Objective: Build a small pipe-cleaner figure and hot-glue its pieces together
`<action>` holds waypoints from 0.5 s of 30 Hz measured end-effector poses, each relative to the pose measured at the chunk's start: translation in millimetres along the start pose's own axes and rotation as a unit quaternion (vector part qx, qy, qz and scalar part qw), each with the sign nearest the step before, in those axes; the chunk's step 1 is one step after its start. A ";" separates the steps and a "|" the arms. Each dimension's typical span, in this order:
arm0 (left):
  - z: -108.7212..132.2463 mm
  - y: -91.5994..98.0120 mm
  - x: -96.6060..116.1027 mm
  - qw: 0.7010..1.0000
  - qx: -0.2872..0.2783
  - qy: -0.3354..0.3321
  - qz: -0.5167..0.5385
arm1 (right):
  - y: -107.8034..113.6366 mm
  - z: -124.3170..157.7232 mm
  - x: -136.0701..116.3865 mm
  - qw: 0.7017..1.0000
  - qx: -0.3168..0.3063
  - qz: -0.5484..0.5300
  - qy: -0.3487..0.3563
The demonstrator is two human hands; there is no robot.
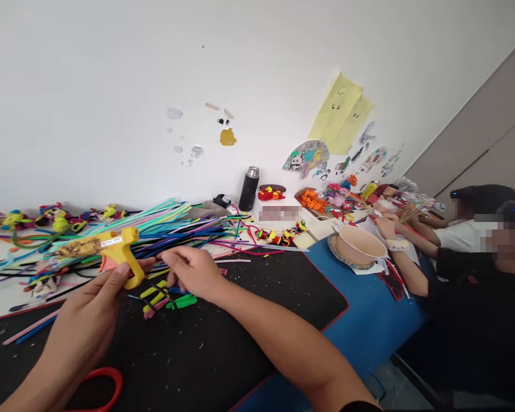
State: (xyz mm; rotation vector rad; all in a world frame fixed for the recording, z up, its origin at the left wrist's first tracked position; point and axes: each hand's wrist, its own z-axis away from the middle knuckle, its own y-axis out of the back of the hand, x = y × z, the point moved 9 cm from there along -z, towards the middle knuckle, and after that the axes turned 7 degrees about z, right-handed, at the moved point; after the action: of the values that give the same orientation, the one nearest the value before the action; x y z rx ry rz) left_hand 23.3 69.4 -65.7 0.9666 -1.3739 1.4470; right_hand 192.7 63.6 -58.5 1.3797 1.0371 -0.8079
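Observation:
A yellow hot glue gun [127,257] with a stained barrel is in my left hand [88,312], which is closed around its handle; the nozzle points left. My right hand [195,272] is just right of the handle, fingers pinched together. What they hold, if anything, is too small to make out. A thin dark strand [172,303] hangs below those fingers. Under it, short yellow, pink and green pipe cleaner pieces [182,301] lie on the black mat [223,355]. A large heap of long coloured pipe cleaners [171,220] spreads behind both hands.
Red-handled scissors [111,375] lie at the front left, partly hidden by my left arm. Small colourful figures [55,217] line the wall. A black flask [249,190] stands behind the heap. Rightward are a beige bowl [360,249] and people seated working at the blue-topped table [343,332].

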 end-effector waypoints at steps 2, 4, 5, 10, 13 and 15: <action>1.5 -3.9 -2.0 1.000 -0.018 0.013 0.010 | 27.5 7.5 6.4 0.997 0.022 0.077 -0.009; 4.2 -5.9 0.2 1.000 -0.021 0.017 -0.001 | 61.2 19.5 14.8 0.983 0.047 0.176 -0.034; 5.9 -7.1 2.2 1.000 -0.020 0.019 -0.009 | 78.1 26.7 19.5 0.968 0.051 0.240 -0.052; 12.9 -15.0 11.9 0.999 -0.026 0.022 -0.037 | 157.4 65.1 41.3 0.905 0.054 0.403 -0.127; 13.5 -19.6 7.5 0.997 -0.045 0.034 -0.046 | 202.3 82.7 54.5 0.863 0.083 0.466 -0.177; 13.1 -20.4 3.1 0.997 -0.053 0.041 -0.046 | 225.5 90.0 64.1 0.837 0.096 0.497 -0.209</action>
State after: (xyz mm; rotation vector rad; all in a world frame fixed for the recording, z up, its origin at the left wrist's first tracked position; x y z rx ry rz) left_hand 41.3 56.4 -55.6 0.8814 -1.3148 1.3185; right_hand 434.1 -3.0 -40.6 1.5579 -0.1698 -0.3730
